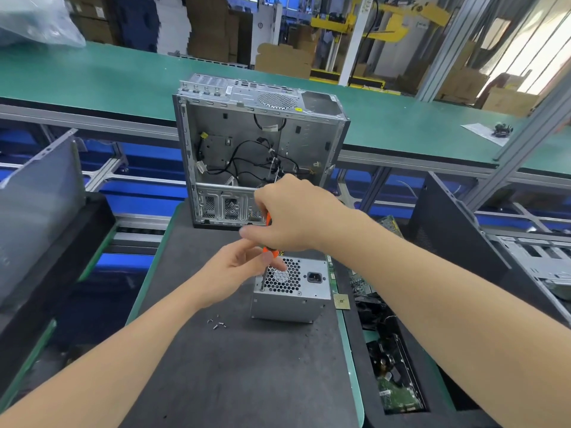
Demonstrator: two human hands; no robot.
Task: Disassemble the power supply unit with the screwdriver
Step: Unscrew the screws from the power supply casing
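Note:
The power supply unit [296, 296], a small silver box with a honeycomb fan grille and a black socket on top, stands on the dark mat. My right hand [293, 213] grips the orange handle of the screwdriver [267, 242] from above, and the shaft runs down to the unit's top left corner. My left hand [238, 268] is beside the unit's left side, its fingertips pinching the screwdriver near the base of the handle. Several loose screws [217, 322] lie on the mat left of the unit.
An open silver computer case [256, 149] with black cables stands upright behind the unit. A bin at the right [389, 350] holds circuit boards and parts. A small chip [341, 301] lies right of the unit. A dark case panel [445, 223] leans at far right.

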